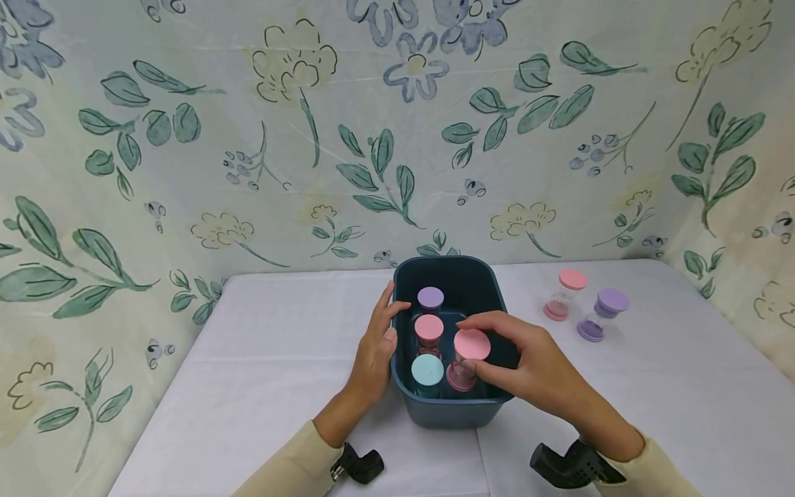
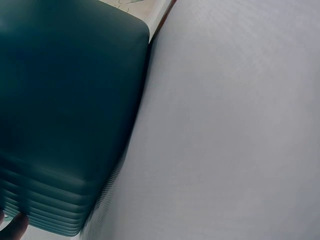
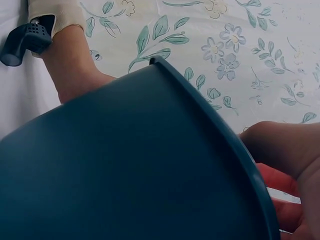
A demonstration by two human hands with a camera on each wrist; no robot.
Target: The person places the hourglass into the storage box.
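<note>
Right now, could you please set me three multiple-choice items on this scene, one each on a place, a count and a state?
1. Where is the right hand?
A. flat on the table
B. on a pink-capped timer in the bin
C. at the wall

2. How many sand timers stand on the cloth outside the bin?
A. two
B. four
C. none

3. What is the left hand doing?
A. lifting a timer
B. hanging off the table
C. resting on the bin's left rim

Answers: 1 B, its fingers curl round the pink cap. 2 A, a pink one and a purple one. 3 C, its fingers lie on the rim.
</note>
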